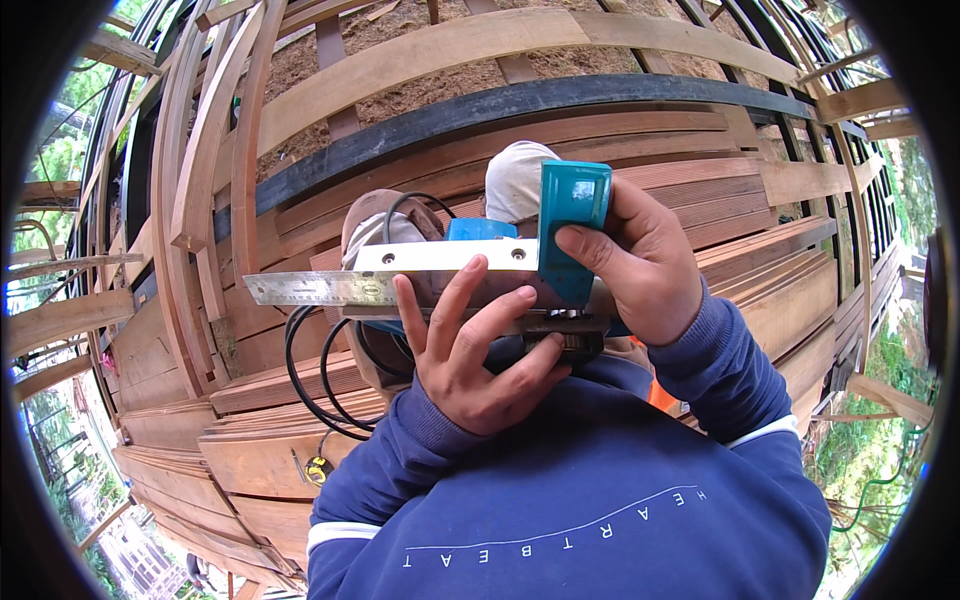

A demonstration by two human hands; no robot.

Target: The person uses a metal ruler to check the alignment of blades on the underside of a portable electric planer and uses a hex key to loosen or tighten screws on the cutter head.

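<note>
A teal power tool, by its look an electric planer, is held in front of my body with a pale metal face turned up. A steel ruler lies along it and sticks out to the left. My left hand reaches across the tool, fingers spread over the ruler side and the lower fingers at a dark round part. My right hand pinches the tall teal end part, thumb in front and fingers behind. Whether that part is joined to the ruler I cannot tell.
A black cord loops at the left below the tool. Stacked reddish boards lie around me, with a yellow tape measure at lower left. My two shoes are beyond the tool. A dark beam crosses farther off.
</note>
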